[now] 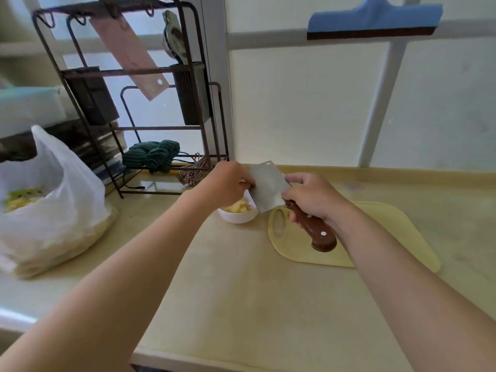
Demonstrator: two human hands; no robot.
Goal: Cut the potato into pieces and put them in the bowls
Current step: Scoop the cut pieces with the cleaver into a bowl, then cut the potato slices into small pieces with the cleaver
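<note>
Right hand (308, 202) grips the cleaver (269, 189) handle, blade tilted above the bowl (237, 218) of potato pieces (239, 208). Left hand (228, 183) touches the blade at its 9 o'clock; finger posture cannot be told.

Pale yellow counter (241, 291) with a raised back edge. Behind it, frosted window panes (308, 103) in a white frame (381, 103), daylight coming through. Dark wire rack (161, 128) back left, pink board (131, 52) slanted in it. Blue squeegee (375, 20) at the frame's crossbar. White plastic bag (53, 197) far left.
</note>
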